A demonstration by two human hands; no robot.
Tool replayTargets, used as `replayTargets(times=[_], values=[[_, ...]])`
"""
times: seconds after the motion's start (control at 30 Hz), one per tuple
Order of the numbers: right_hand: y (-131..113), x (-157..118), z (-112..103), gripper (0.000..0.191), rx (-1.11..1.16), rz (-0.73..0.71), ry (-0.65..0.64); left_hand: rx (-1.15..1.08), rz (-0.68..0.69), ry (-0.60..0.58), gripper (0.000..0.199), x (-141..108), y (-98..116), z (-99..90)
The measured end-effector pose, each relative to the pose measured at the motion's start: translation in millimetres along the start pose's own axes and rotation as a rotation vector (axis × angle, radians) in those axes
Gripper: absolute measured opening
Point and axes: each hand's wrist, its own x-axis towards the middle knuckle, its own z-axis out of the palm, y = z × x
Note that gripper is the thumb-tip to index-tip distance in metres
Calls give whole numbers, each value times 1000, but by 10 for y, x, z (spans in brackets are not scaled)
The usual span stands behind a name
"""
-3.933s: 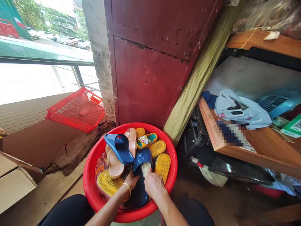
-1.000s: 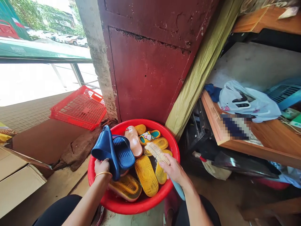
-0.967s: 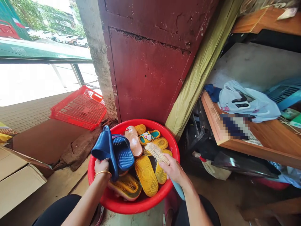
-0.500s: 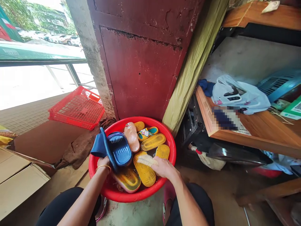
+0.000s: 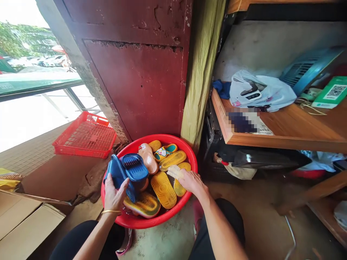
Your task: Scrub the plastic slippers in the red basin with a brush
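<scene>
A round red basin [image 5: 187, 155] on the floor holds several slippers: yellow ones [image 5: 163, 184], a pink one [image 5: 147, 160] and a small green-and-yellow one [image 5: 165, 150]. My left hand [image 5: 114, 195] grips a dark blue slipper [image 5: 118, 174] standing on edge at the basin's left rim, against a second blue slipper [image 5: 135, 167]. My right hand [image 5: 193, 181] holds a pale bristle scrub brush [image 5: 175, 172] over the yellow slippers at the basin's right side.
A dark red door [image 5: 141, 79] and a yellow-green post [image 5: 199, 68] stand behind the basin. A red plastic crate [image 5: 86, 135] lies at left, a cardboard box [image 5: 24, 224] nearer left. A wooden shelf [image 5: 284, 128] with a white bag [image 5: 261, 92] juts out at right.
My left hand shifted its grip on the upright blue slipper, palm now flat against it. My right hand slid the brush to the right. The camera view swung rightward.
</scene>
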Motion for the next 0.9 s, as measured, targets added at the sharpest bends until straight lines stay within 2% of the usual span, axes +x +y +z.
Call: replayTargets(times=[0.1,0.17,0.3,0.5,0.7,0.9], values=[[60,-50,-9,36,20,9,2,19,3,-201,89,141,123,97],[90,-87,-17,36,27,11,2,121,24,-278,87,211,141,188],[123,-177,-30,37,36,2,6,347,58,-315,87,193,96,279],[155,-285,-30,38,58,-17,-20,477,90,-367,87,81,51,291],[242,-238,74,41,39,26,-73,616,74,-456,85,223,-49,462],[205,-188,124,40,13,50,-85,708,137,-565,82,339,-93,512]])
